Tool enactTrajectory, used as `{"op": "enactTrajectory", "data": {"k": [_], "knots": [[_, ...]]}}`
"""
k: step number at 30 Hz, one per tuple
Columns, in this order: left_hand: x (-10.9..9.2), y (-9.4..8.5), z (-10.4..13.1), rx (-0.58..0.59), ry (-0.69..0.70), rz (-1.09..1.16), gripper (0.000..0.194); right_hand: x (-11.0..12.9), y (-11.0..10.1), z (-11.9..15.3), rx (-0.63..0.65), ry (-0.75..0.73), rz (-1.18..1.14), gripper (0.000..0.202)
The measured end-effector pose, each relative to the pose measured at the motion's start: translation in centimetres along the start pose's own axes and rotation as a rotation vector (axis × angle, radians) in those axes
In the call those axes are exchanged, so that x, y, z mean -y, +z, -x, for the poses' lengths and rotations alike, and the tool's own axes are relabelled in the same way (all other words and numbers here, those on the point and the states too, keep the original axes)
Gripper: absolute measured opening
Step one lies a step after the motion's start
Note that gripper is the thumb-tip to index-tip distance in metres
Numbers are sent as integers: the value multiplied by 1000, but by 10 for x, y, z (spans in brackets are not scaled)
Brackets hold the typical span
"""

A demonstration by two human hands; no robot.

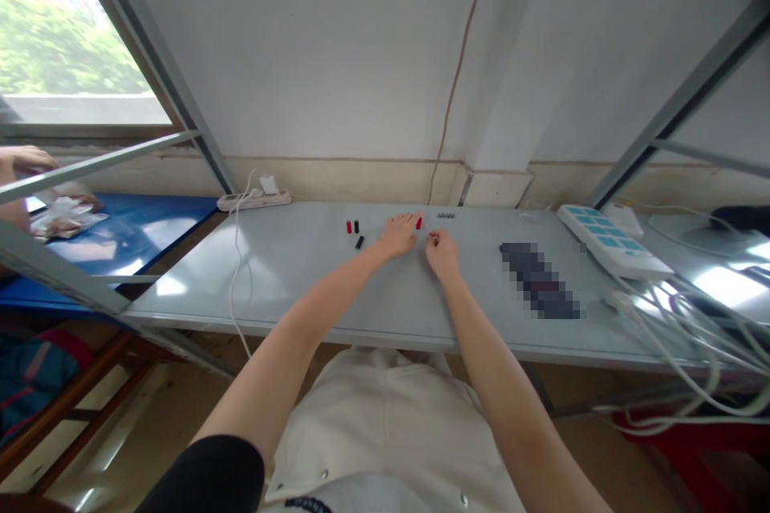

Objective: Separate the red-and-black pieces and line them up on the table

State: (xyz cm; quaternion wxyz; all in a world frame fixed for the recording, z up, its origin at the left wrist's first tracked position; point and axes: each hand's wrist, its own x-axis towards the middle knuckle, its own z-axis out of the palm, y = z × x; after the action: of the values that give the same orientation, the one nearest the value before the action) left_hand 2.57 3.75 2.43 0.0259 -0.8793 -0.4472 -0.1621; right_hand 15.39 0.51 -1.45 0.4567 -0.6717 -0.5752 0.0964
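My left hand (399, 236) is over the grey table, its fingers reaching right and closed about a small red cylinder (419, 223) at the fingertips. Close to its right, my right hand (443, 253) has thumb and fingers pinched together; whatever is between them is too small to make out. Left of my hands, another red cylinder (349, 227) stands beside a black cylinder (356, 226), and a second black cylinder (359, 242) lies tilted nearer to me. A row of several small dark pieces (446, 216) lies just beyond my right hand.
A pixelated dark object (541, 282) lies on the grey table (289, 256) at right. Beyond it are a white-and-blue power strip (610, 240) and tangled white cables (691, 337). Another power strip (256, 199) sits at the back left. Another person's hand (27, 158) shows at far left.
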Motion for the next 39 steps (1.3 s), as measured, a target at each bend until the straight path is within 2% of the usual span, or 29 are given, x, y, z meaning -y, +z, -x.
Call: {"op": "enactTrajectory", "data": {"k": [4,9,12,17,23,30,39], "knots": [[-10,14,-1,-28,-58,-22,56,1,-1,0,12,4,60,24],[-13,22,-7,-56,-98,-19,44,4,-3,2,10,-38,195,26],[-12,24,-12,-115,-142,50,33,6,-4,4,30,-50,311,28],[-6,27,-16,-201,-249,250,20,3,0,7,149,-90,393,34],[5,20,7,-317,-340,495,12,0,8,4,289,-90,478,44],[18,23,38,-498,-370,778,8,4,13,-1,325,-72,528,50],[27,17,47,-545,-427,921,10,2,18,-6,355,-88,562,53]]}}
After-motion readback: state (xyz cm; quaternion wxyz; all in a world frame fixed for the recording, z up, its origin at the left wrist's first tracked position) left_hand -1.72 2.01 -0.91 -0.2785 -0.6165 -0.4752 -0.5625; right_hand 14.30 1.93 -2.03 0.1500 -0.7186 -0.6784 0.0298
